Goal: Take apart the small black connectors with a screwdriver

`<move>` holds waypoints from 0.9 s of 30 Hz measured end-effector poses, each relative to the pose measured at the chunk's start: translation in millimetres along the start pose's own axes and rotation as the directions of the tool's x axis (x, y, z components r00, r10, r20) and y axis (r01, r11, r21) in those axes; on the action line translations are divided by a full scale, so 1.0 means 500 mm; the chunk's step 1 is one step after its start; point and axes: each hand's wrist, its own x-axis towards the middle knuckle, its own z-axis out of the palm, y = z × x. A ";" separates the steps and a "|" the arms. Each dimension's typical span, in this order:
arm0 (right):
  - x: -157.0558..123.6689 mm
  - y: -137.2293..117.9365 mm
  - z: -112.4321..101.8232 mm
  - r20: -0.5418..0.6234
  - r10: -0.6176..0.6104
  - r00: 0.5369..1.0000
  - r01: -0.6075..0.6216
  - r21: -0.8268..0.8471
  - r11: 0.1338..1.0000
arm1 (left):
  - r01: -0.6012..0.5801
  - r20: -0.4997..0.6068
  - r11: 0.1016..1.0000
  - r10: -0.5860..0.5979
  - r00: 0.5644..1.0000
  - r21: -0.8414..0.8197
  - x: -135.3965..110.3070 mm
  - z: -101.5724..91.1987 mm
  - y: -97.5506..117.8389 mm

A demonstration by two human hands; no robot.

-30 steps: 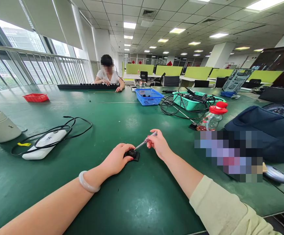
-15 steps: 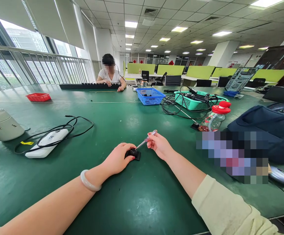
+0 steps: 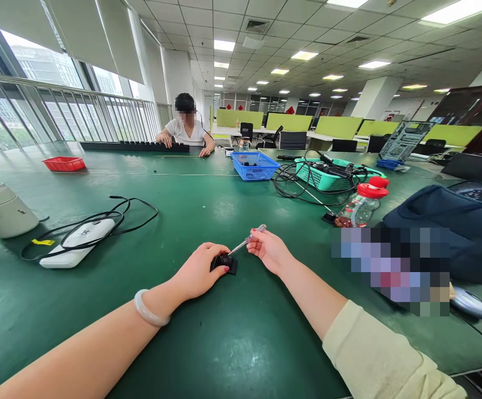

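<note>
A small black part with a flat square base (image 3: 232, 267) lies on the green table. My left hand (image 3: 199, 267) is closed around its left side, thumb in front and fingers behind, and hides much of it. In my right hand (image 3: 269, 250) is a slim screwdriver (image 3: 247, 240) with a clear handle, pinched between thumb and fingers. Its metal shaft slants down to the left, and the tip meets the top of the black part. Whether the tip sits in a screw is too small to tell.
Left are a white device wrapped in black cable (image 3: 89, 235), a pale jug (image 3: 4, 210) and a red tray (image 3: 63, 164). Ahead stand a blue basket (image 3: 255, 172) and a green basket (image 3: 319, 178) with cables. A jar (image 3: 359, 208) and dark bag (image 3: 444, 221) are right. A person sits opposite.
My hands keep nearly the same pose, with the screwdriver tip still at the black part. The person opposite has slid the long black bar to the left.
</note>
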 end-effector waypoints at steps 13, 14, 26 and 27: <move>-0.008 -0.005 0.007 0.012 0.014 1.000 -0.014 0.041 0.999 | 0.016 -0.014 1.000 -0.016 1.000 -0.012 0.005 -0.002 0.001; -0.009 -0.005 0.007 0.017 0.015 1.000 -0.016 0.043 0.999 | 0.020 -0.016 1.000 -0.020 1.000 -0.013 0.005 -0.002 0.002; -0.009 0.000 0.006 0.126 0.013 0.992 -0.006 -0.051 0.999 | -0.014 -0.030 0.999 0.015 0.999 0.037 0.003 -0.003 0.004; -0.008 0.003 0.005 0.150 0.009 0.989 0.000 -0.061 0.998 | -0.017 -0.032 0.999 0.018 0.999 0.039 0.004 -0.003 0.004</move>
